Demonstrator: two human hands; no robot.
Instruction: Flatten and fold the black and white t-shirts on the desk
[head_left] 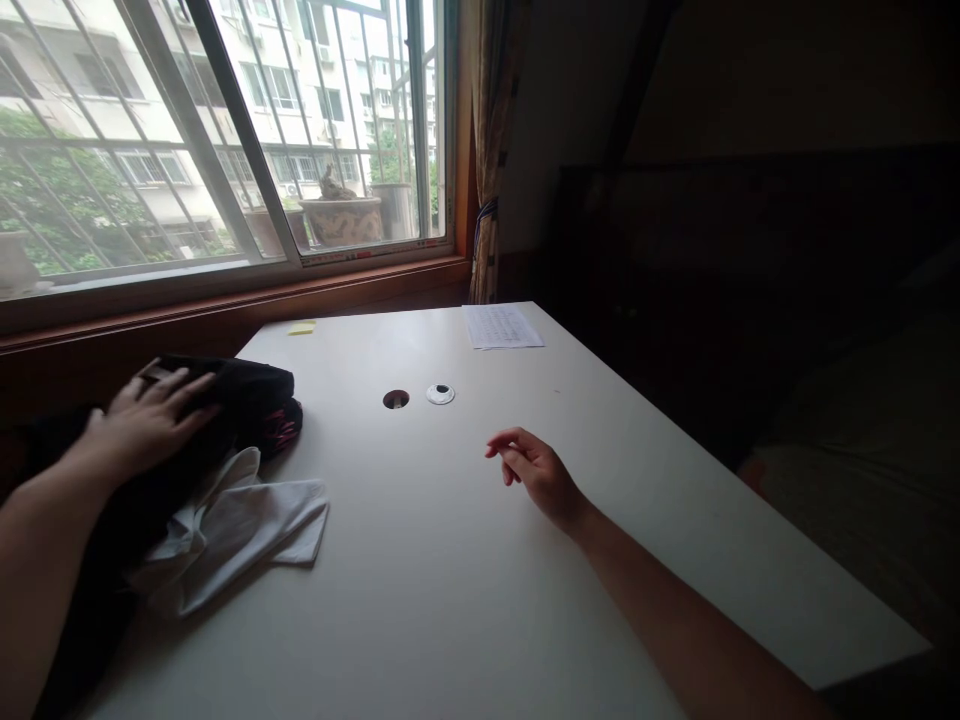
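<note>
My left hand (154, 412) lies flat with spread fingers on a heap of black fabric (244, 385) at the table's left edge. Pink-red marks show on the fabric's right side. Just below it, a crumpled, thin white cloth (259, 520) rests on the white table (450, 580), partly against the black heap. My right hand (531, 470) hovers over the middle of the table, apart from everything, its fingers loosely bent and nothing visible in them.
A round hole (396, 400) in the tabletop has its round cover (440, 394) beside it. Farther back lie a printed paper sheet (502, 327) and a yellow sticky note (301, 328). Behind the table are a barred window (292, 255) and a tied curtain (487, 200).
</note>
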